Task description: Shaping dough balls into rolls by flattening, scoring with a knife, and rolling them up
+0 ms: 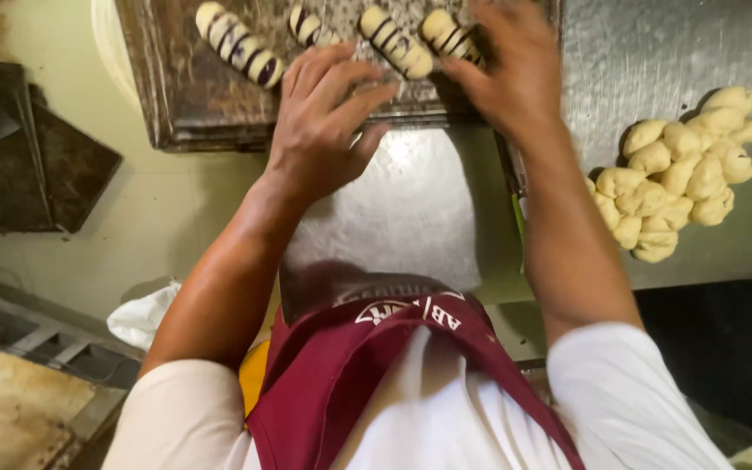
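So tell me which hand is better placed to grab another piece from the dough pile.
Right, probably. The right hand rests on the baking tray on the dough pile's side; the left hand is farther away.

4 striped dough rolls lie on 1 dark baking tray (176, 96): the first (238, 43), the second (309, 28), the third (395, 42) and the fourth (448, 35), the last partly hidden by a hand. 1 heap of plain dough pieces (676, 170) sits on the worktop (419, 209); its pieces overlap too much to count exactly. 2 hands are in view, the left hand (324, 122) and the right hand (511, 70). 2 dark flat trays (28, 148) lie stacked off to the side.
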